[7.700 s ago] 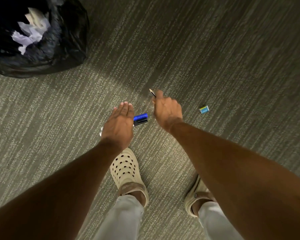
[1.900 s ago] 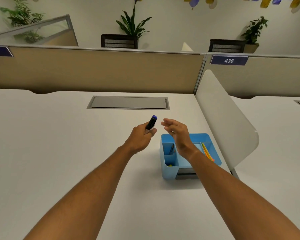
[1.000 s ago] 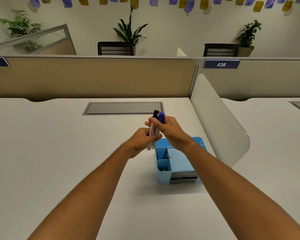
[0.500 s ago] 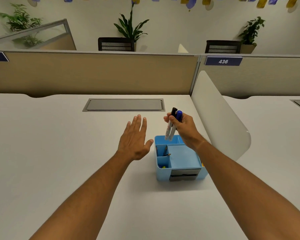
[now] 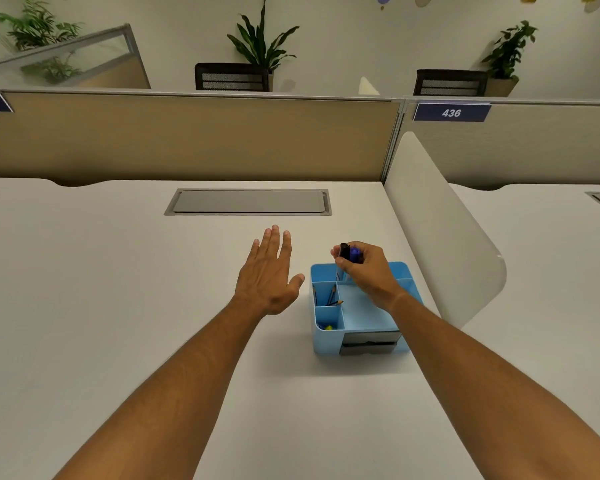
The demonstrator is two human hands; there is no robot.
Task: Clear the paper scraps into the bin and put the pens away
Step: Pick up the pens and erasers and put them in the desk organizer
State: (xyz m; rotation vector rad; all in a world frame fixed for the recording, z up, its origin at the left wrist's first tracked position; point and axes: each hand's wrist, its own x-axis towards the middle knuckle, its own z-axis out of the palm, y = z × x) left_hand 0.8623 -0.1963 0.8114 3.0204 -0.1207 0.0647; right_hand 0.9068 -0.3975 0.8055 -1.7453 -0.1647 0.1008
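Head view, nearest first: two bare forearms extend over the white table (image 5: pixel 84 271). The blue desk organiser (image 5: pixel 326 341) stands just right of centre, with a dark drawer in its front face and open compartments on top. The middle-left compartment holds pencils (image 5: pixel 333 296); the front-left one holds small yellow items, too small to identify.

The left hand (image 5: pixel 267 275) hovers just left of the organiser, fingers straight and spread, holding nothing. Whether the palm touches the table cannot be determined.

The right hand (image 5: pixel 364 268) is over the rear of the organiser, fingers curled around two pens (image 5: pixel 349 254), one with a black cap and one with a blue cap. The caps project above the fist; the barrels point down into the rear-left compartment. Whether the tips touch the bottom cannot be seen.

Handling assessment: the pens are judged light, rigid and smooth-walled, so they can slide through a loose grip. Hold them on the upper barrel, below the caps, and keep both parallel so they enter the narrow compartment together. The organiser is likely light plastic and may shift if the pens strike a divider; the left hand is placed to steady it.

Farther back lie a grey cable hatch (image 5: pixel 248 201), a white side divider (image 5: pixel 437 237), the beige partition (image 5: pixel 187 140) and potted plants.

No paper scraps or bin are in view.
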